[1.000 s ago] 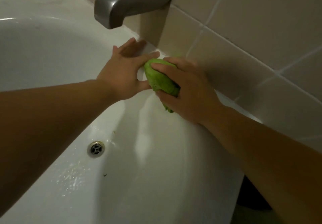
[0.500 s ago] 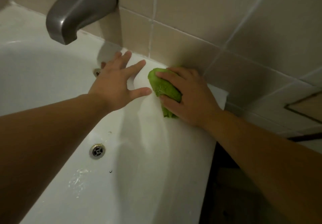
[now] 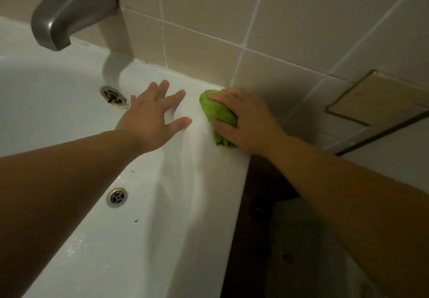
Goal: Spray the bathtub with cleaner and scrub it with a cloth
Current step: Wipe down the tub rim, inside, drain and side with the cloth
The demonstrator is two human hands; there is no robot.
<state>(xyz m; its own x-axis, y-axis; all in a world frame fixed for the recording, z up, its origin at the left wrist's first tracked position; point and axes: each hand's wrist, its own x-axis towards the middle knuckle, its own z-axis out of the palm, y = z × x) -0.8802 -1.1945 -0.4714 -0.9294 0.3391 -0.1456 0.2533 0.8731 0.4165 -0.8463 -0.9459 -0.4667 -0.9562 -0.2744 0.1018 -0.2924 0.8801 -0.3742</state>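
The green cloth (image 3: 218, 114) is bunched and gripped under the curled fingers of the right hand (image 3: 247, 121), pressed onto the bathtub (image 3: 202, 181) rim corner by the tiled wall (image 3: 278, 31), likely for scrubbing pressure. The left hand (image 3: 153, 119) is laid flat, fingers spread, on the tub's end wall beside the overflow (image 3: 113, 97), probably as a brace. No cleaner bottle is seen.

Bunched green cloth (image 3: 218, 114) lies on the white bathtub (image 3: 209, 181) rim by the wall.

Bathtub: white bathtub (image 3: 199, 205), glossy, smooth enamel look.
Cloth: crumpled green cloth (image 3: 218, 112), soft, matt.
Spout: grey metal spout (image 3: 74, 7), brushed, dull.
Wall: beige tiles (image 3: 290, 12), smooth, satin.
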